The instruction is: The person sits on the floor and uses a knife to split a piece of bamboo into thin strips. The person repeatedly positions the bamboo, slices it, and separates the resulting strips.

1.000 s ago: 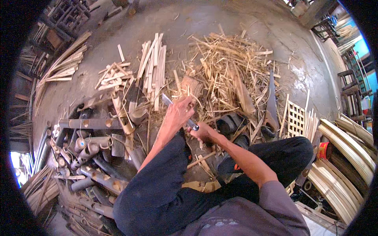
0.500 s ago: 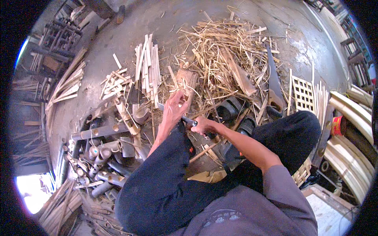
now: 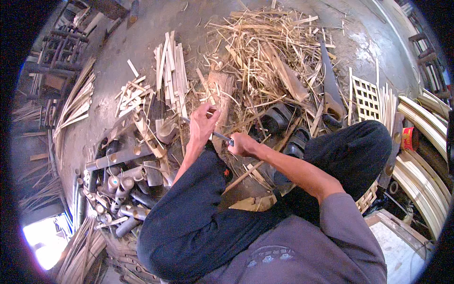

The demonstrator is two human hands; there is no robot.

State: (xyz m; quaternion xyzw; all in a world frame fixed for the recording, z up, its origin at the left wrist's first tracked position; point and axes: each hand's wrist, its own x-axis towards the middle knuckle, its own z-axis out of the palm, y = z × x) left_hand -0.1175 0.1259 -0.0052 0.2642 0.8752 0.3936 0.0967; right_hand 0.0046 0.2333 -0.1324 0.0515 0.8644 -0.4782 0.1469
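The right hand (image 3: 242, 145) is closed around the knife (image 3: 221, 137); its slipping could cut the curled left hand (image 3: 202, 126), whose hold is unclear.

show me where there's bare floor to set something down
Bare floor shows between the fanned strips at far left and the short wood pieces, and right of the saw, above the woven lattice. Crowded: around the left hand, the shavings heap, and the bamboo tubes at lower left.
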